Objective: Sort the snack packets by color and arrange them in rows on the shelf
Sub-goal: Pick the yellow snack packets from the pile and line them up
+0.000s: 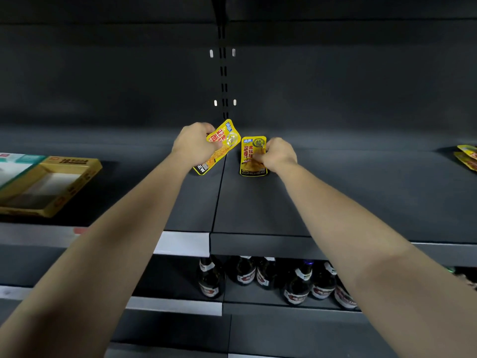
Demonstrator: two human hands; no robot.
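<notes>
Your left hand (pixel 195 146) grips one glossy yellow foil snack packet (pixel 219 146); your right hand (pixel 280 155) pinches another (pixel 249 156). Row barely begun (more yellow packets (pixel 467 157) wait far right).

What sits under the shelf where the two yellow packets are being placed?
A row of dark bottles with red-and-white labels stands on the lower shelf. The upper shelf hides most bottle necks, and the right forearm covers whatever stands further right.
</notes>
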